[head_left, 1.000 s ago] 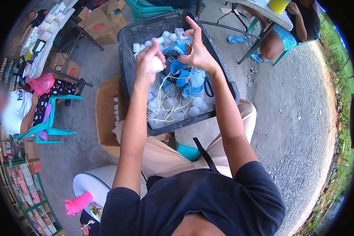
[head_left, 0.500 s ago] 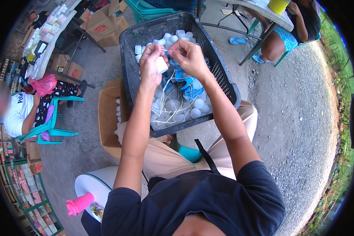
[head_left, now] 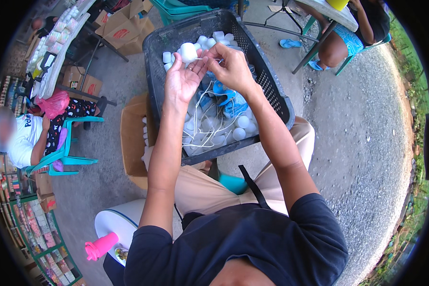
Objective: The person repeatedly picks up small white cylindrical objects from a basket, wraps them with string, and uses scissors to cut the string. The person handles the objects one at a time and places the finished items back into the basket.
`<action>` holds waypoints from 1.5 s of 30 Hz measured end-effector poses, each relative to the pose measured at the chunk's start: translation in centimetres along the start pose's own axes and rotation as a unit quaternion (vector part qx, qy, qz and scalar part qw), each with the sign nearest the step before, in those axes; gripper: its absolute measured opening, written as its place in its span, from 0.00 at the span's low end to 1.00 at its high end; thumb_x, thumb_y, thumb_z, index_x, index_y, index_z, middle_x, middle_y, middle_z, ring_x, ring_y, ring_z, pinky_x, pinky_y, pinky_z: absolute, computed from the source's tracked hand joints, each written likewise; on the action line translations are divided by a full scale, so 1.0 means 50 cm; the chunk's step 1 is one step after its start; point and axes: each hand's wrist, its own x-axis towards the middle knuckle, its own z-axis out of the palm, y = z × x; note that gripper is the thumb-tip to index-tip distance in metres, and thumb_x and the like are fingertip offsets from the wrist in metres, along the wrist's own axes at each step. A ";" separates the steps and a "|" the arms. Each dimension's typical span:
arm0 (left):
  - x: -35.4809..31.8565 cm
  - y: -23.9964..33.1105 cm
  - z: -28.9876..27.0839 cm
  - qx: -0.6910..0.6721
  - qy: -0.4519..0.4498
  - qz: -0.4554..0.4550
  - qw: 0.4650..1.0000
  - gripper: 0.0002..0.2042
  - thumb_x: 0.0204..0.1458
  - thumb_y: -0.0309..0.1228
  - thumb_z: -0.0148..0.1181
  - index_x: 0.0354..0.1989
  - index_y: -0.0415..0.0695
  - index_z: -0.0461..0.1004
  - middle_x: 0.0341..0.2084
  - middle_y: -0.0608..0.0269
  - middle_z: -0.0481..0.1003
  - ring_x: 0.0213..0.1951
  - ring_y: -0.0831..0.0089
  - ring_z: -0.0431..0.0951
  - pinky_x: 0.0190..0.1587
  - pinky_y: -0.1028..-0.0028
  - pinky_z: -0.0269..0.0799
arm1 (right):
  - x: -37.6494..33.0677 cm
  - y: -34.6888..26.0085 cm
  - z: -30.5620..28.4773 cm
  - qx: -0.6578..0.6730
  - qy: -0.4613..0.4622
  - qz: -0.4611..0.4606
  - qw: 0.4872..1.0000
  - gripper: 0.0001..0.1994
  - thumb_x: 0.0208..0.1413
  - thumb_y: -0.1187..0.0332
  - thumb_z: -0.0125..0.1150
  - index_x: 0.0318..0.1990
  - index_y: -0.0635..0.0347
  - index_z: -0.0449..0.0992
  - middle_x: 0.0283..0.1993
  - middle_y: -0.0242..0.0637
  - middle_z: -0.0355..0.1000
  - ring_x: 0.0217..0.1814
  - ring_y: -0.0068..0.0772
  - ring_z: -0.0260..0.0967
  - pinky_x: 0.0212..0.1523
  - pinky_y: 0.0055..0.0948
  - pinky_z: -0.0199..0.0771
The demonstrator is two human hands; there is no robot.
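My left hand (head_left: 183,78) is raised over a black plastic crate (head_left: 267,86) and pinches a white ball (head_left: 188,51) at its fingertips. My right hand (head_left: 231,69) is right beside it, gripping a thin white stick (head_left: 209,59) that pokes out of that ball. The crate rests on my lap and holds several white balls on sticks (head_left: 214,131) and blue plastic pieces (head_left: 229,100).
An open cardboard box (head_left: 133,138) stands left of my knee. A person sits on a teal chair (head_left: 62,155) at the left, another at a table (head_left: 333,14) top right. A pink bottle (head_left: 100,245) lies on a white surface at lower left. Gravel ground spreads to the right.
My right hand came down from above the crate and closed in on the left hand. Both hands now meet at one white ball and its stick, raised higher over the crate.
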 end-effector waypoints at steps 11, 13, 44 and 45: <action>0.011 -0.014 -0.007 0.021 0.007 0.017 1.000 0.22 0.58 0.44 0.53 0.51 0.39 0.65 0.46 0.51 0.71 0.50 0.62 0.73 0.57 0.62 0.69 | -0.003 0.005 0.014 -0.041 0.032 -0.037 0.998 0.07 0.48 0.70 0.61 0.27 0.65 0.71 0.25 0.49 0.74 0.27 0.49 0.74 0.29 0.37 0.74; 0.014 -0.015 -0.010 0.031 0.007 0.020 0.999 0.21 0.58 0.44 0.54 0.51 0.40 0.65 0.46 0.52 0.71 0.51 0.63 0.72 0.58 0.62 0.68 | -0.003 0.006 0.015 -0.047 0.034 -0.037 0.998 0.07 0.48 0.70 0.61 0.28 0.64 0.71 0.24 0.49 0.74 0.27 0.49 0.74 0.29 0.38 0.73; 0.005 -0.025 0.013 0.204 -0.086 0.114 0.969 0.18 0.55 0.27 0.44 0.56 0.42 0.64 0.49 0.53 0.71 0.49 0.67 0.73 0.53 0.70 0.69 | 0.003 -0.003 -0.023 0.041 -0.051 0.124 0.990 0.15 0.45 0.78 0.61 0.44 0.57 0.76 0.32 0.43 0.73 0.31 0.39 0.73 0.35 0.34 0.72; 0.006 -0.015 0.004 0.241 -0.085 0.097 0.962 0.18 0.55 0.28 0.44 0.55 0.42 0.64 0.47 0.55 0.71 0.46 0.69 0.73 0.49 0.71 0.69 | 0.006 -0.003 -0.024 0.015 -0.030 0.068 0.997 0.16 0.45 0.78 0.61 0.44 0.56 0.77 0.31 0.41 0.73 0.31 0.39 0.72 0.35 0.34 0.72</action>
